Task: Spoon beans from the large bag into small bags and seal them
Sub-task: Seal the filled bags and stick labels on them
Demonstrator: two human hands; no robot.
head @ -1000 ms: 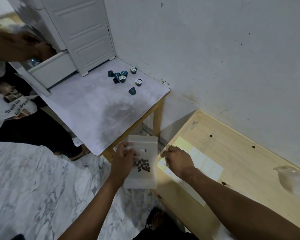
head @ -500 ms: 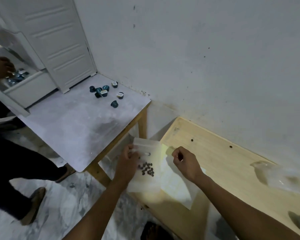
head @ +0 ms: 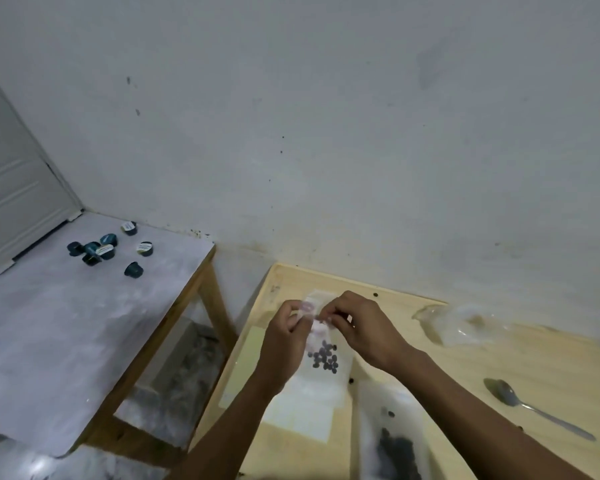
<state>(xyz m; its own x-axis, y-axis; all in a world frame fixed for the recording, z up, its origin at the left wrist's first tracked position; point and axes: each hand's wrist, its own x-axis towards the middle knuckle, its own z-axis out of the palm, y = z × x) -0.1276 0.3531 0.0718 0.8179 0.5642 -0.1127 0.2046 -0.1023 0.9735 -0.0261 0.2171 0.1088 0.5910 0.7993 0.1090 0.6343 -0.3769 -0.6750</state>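
Note:
A small translucent bag (head: 326, 372) with several dark beans (head: 325, 356) inside hangs over the light wooden table (head: 465, 386). My left hand (head: 284, 344) and my right hand (head: 361, 330) both pinch its top edge, fingertips close together. A larger clear bag (head: 392, 438) holding dark beans lies on the table below my right forearm. To the right of my arms, a metal spoon (head: 534, 410) rests on the table with its bowl toward the wall.
A crumpled clear plastic bag (head: 461, 323) lies near the wall. Flat empty small bags (head: 291, 410) lie under the held one. To the left stands a grey-topped side table (head: 66, 334) with several dark capsules (head: 108, 249) and a white cabinet (head: 14, 188).
The view swung right onto the wooden table. My left hand carried the small bag over the table, and my right hand came up to pinch its top edge too.

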